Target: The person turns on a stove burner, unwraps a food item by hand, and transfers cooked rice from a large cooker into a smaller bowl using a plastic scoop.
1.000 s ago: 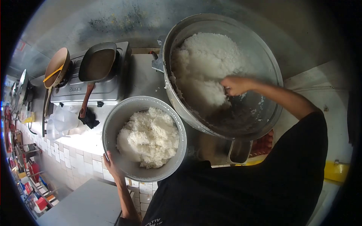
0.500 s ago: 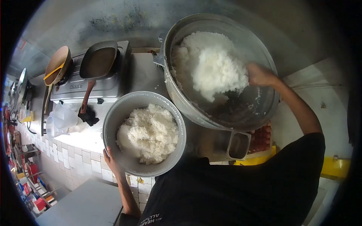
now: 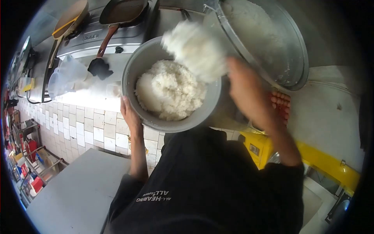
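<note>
My left hand [image 3: 130, 115] grips the near left side of a round grey metal pot [image 3: 134, 70], tilted toward me. A mound of cooked white rice [image 3: 171, 91] lies inside it. Blurred by motion, my right hand [image 3: 243, 82] is closed at the edge of a large clump of rice [image 3: 196, 50], raised over the pot's far right rim. Whatever carries that clump is hidden under the rice. Behind my right hand stands a bigger metal pot [image 3: 294, 35], with more white rice [image 3: 253, 19] spread along its bottom and side.
On the left, a gas stove [image 3: 87, 39] carries a dark square pan [image 3: 122, 11] and a tan pan [image 3: 74, 17] with a yellow utensil. Clear plastic containers [image 3: 68, 76] and a black cloth [image 3: 100, 69] lie in front. Eggs [image 3: 280, 103] sit at right; a grey tabletop [image 3: 78, 195] is at lower left.
My right hand has come out of the big pot toward me and left, carrying a clump of rice over the smaller pot. My left hand still holds that pot. The view has shifted.
</note>
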`<state>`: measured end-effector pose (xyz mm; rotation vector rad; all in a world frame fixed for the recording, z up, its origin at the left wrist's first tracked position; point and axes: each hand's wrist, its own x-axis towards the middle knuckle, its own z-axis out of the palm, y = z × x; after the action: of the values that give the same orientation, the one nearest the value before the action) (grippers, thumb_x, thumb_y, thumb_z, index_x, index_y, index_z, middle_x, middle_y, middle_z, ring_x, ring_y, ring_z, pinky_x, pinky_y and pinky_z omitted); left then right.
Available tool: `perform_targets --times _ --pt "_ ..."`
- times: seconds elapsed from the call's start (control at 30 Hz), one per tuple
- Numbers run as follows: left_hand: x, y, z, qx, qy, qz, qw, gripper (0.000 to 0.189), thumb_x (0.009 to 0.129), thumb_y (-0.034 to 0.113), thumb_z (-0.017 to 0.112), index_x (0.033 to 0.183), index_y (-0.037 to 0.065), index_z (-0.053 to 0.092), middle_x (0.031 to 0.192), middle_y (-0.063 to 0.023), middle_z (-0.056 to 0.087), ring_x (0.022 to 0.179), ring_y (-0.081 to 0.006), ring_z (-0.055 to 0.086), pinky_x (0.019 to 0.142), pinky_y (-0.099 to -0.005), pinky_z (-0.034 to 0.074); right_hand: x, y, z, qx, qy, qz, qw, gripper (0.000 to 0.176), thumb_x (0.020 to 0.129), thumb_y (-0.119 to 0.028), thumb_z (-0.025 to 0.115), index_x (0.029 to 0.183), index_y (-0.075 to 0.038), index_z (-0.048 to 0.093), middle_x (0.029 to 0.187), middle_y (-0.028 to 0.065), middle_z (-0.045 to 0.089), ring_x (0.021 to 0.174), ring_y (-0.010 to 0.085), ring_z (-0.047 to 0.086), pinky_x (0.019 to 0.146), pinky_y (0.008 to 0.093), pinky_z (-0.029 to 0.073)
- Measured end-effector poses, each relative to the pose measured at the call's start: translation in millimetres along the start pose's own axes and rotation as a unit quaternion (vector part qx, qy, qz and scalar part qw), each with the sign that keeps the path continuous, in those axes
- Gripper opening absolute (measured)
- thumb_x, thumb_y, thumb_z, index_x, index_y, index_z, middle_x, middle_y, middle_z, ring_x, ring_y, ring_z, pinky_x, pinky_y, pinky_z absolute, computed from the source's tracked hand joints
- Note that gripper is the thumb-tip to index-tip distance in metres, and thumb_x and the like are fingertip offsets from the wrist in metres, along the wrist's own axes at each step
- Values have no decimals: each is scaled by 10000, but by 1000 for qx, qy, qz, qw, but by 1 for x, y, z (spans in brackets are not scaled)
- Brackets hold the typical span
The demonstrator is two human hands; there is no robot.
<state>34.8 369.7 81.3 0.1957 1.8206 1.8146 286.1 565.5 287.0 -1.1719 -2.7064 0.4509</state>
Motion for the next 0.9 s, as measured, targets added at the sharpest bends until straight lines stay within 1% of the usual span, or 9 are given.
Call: perform_targets --times 0.07,0.2,0.27,0.37,0.47,0.57,0.77,0.83,0.9 --pt "-9 21 8 -29 -46 5 999 503 1023 357 412 1291 -62 489 1196 -154 577 1065 -202 537 935 -303 414 -9 2 85 -172 44 -67 982 531 863 -46 533 1378 -35 403 969 160 577 841 314 625 739 449 500" --pt "-12 30 13 -35 -29 17 999 475 1027 353 406 1244 -53 521 1118 -122 600 1001 -179 539 900 -291 418 5 -4 118 -185 3 -53 981 582 867 -51 520 1427 -44 360 1023 164 553 830 333 632 743 451 508" --pt "-14 29 10 -29 -23 4 999 459 1028 350 404 1232 -40 533 1090 -104 605 971 -165 535 881 -282 419 11 -27 58 -204 -132 42 969 517 878 -75 504 1385 -22 420 1011 197 586 840 317 653 733 426 522" --pt "-14 27 12 -53 -12 7 998 430 1027 344 409 1176 -32 558 1034 -81 610 927 -144 531 848 -272 422 7 -34 7 -245 -80 -15 966 407 885 -80 490 1283 -4 523 957 219 635 828 289 676 708 391 534" --pt "-10 26 11 -67 -22 21 997 417 1026 344 414 1128 -29 571 983 -62 611 893 -134 526 823 -266 421 26 -44 36 -256 -178 0 950 304 875 -69 495 1154 -8 600 842 202 669 809 272 690 662 376 538" --pt "-11 23 8 -61 -38 30 997 415 1027 346 414 1107 -28 574 958 -55 610 867 -130 523 811 -266 420 55 -33 114 -184 -56 -124 974 187 890 -63 488 1009 -1 619 806 192 653 769 327 666 640 410 516" --pt "6 3 -14 -34 -17 -2 999 526 1006 399 442 1282 -47 478 1174 -136 561 1086 -194 506 925 -302 416 42 -63 47 -196 10 -130 972 168 806 -70 555 919 -36 674 724 136 665 689 243 682 595 361 519" --pt "6 -14 -13 -27 -3 -21 999 586 996 419 456 1346 -50 427 1251 -165 530 1165 -220 485 967 -316 410 47 -60 60 -198 -184 -75 960 224 864 -54 488 1024 -37 643 738 136 647 718 261 672 647 412 512" --pt "-1 -12 -5 -22 -6 -23 999 611 994 427 457 1375 -48 405 1284 -174 517 1186 -228 485 974 -322 413 54 -39 113 -179 -123 -122 968 226 844 -55 508 1024 -39 643 744 125 639 717 262 670 662 406 514"
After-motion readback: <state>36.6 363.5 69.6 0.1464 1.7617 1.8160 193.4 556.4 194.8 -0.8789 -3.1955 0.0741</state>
